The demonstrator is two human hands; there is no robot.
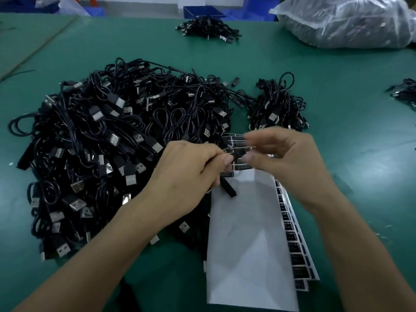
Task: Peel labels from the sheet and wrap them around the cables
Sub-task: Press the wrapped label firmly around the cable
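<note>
My left hand (pixel 191 174) grips a black cable (pixel 227 188) above the label sheets; a short black end hangs below its fingers. My right hand (pixel 283 158) is blurred, its thumb and forefinger pinching at the same cable where a black label (pixel 238 153) sits. Whether the label is stuck round the cable I cannot tell. White label sheets (pixel 249 244) lie under both hands, with rows of black labels (pixel 295 242) along their right edge. A large heap of black USB cables (pixel 108 143) fills the left of the green table.
A smaller cable pile (pixel 278 109) lies behind my right hand, another pile (pixel 208 28) at the far middle and one (pixel 404 91) at the right edge. A clear plastic bag of dark goods (pixel 351 21) sits at the back right. Blue crates (pixel 202 11) stand beyond the table (pixel 360 154).
</note>
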